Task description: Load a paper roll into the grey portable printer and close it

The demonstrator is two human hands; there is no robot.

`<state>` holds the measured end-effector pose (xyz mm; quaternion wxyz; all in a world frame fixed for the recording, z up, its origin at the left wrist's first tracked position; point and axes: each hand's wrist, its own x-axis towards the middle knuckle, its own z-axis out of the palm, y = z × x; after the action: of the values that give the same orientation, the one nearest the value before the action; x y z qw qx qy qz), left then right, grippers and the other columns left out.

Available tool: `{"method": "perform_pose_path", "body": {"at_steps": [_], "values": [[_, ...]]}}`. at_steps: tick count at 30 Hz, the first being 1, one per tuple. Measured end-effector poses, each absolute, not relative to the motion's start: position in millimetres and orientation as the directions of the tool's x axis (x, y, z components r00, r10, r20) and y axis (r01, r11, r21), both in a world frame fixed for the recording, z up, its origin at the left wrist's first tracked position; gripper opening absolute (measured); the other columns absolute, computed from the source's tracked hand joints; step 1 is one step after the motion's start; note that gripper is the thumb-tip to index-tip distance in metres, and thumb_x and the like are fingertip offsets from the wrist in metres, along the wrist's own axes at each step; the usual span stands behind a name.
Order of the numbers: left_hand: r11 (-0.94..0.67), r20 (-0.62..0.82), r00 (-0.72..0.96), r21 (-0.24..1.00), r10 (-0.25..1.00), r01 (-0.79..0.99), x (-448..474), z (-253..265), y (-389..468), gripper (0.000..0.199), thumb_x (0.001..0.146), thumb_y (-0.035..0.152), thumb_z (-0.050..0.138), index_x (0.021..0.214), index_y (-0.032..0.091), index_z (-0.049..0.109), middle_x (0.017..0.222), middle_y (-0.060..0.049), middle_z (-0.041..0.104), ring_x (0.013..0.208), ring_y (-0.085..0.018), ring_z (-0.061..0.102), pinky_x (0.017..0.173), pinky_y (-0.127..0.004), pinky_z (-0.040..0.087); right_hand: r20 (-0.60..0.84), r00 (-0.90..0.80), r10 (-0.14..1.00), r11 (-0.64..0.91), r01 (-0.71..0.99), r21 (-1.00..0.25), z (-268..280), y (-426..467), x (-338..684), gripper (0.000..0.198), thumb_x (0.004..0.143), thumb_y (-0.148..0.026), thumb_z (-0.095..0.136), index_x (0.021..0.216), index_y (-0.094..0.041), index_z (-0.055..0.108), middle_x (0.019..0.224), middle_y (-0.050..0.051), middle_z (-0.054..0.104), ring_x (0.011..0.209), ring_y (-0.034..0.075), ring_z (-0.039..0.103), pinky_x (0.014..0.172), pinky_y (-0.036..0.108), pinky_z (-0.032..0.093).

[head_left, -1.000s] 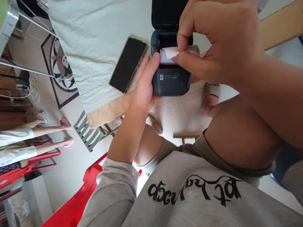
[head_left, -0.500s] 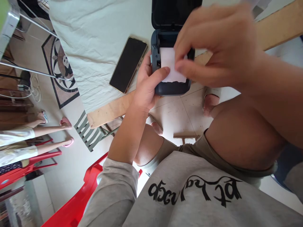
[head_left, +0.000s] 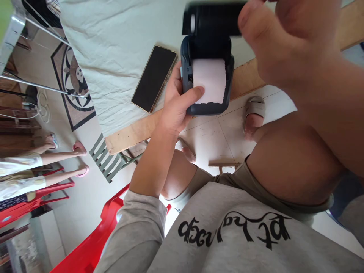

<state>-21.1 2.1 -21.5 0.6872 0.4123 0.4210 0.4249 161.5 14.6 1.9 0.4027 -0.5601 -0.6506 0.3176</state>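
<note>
A small dark label printer point(head_left: 209, 110) is held at the table's front edge, its inside showing. White paper point(head_left: 213, 77) lies across its opening, with ragged edges. My left hand point(head_left: 178, 102) grips the printer's left side, thumb resting on the paper. Above, the black lid point(head_left: 216, 19) is tilted partway up, blurred by motion. My right hand point(head_left: 290, 41) is closed on the lid's right end, with its thumb on the near side and the other fingers partly cut off by the top of the picture.
A smartphone point(head_left: 155, 78) with a dark screen lies left of the printer on a pale cloth point(head_left: 113, 49). A wooden edge point(head_left: 133, 132) borders the table. Below are a green slatted stool point(head_left: 106, 159) and a red chair point(head_left: 96, 227). Another person's legs point(head_left: 61, 178) show at far left.
My right hand has left the paper and moved up and right to the lid. The lid has swung partway down toward the printer. More of the paper now shows.
</note>
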Motion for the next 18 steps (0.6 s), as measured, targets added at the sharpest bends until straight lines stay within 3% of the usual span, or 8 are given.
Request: {"method": "perform_pose_path", "body": {"at_steps": [3, 7, 11, 18], "values": [[0.317, -0.25, 0.277, 0.92, 0.928, -0.232, -22.2, -22.7, 1.7, 0.04, 0.064, 0.022, 0.065, 0.1, 0.036, 0.055, 0.089, 0.003, 0.064, 0.086, -0.014, 0.061, 0.075, -0.027, 0.049, 0.188, -0.242, 0.952, 0.305, 0.694, -0.652, 3.3, 13.3, 158.1, 0.053, 0.076, -0.051, 0.025, 0.122, -0.027, 0.036, 0.121, -0.011, 0.036, 0.117, -0.005, 0.037, 0.114, 0.012, 0.035], [0.328, -0.24, 0.284, 0.888, 0.928, -0.322, -20.1, -21.4, -0.6, 0.041, 0.065, 0.018, 0.063, 0.103, 0.032, 0.054, 0.092, 0.003, 0.064, 0.096, -0.014, 0.062, 0.086, -0.028, 0.05, 0.093, -0.357, 0.929, 0.329, 0.688, -0.646, -4.7, 20.3, 157.0, 0.055, 0.075, -0.053, 0.031, 0.125, -0.029, 0.028, 0.119, -0.008, 0.037, 0.105, -0.006, 0.039, 0.109, 0.031, 0.042], [0.312, -0.21, 0.288, 0.873, 0.934, -0.374, -16.0, -16.5, -2.3, 0.028, 0.07, 0.027, 0.061, 0.098, 0.028, 0.055, 0.093, 0.001, 0.063, 0.095, -0.014, 0.062, 0.09, -0.03, 0.051, 0.072, -0.41, 0.909, 0.35, 0.66, -0.665, -11.8, 25.3, 158.9, 0.065, 0.073, -0.062, 0.033, 0.127, -0.028, 0.022, 0.116, -0.005, 0.04, 0.083, -0.013, 0.036, 0.091, 0.031, 0.05], [0.291, -0.193, 0.287, 0.889, 0.938, -0.354, -15.0, -14.4, -2.5, 0.023, 0.072, 0.025, 0.058, 0.094, 0.024, 0.053, 0.08, 0.002, 0.058, 0.07, -0.005, 0.056, 0.071, -0.021, 0.048, 0.096, -0.41, 0.907, 0.353, 0.617, -0.704, -11.8, 20.7, 154.4, 0.066, 0.071, -0.06, 0.038, 0.125, -0.025, 0.025, 0.119, -0.007, 0.036, 0.086, -0.015, 0.035, 0.104, 0.027, 0.048]]}}
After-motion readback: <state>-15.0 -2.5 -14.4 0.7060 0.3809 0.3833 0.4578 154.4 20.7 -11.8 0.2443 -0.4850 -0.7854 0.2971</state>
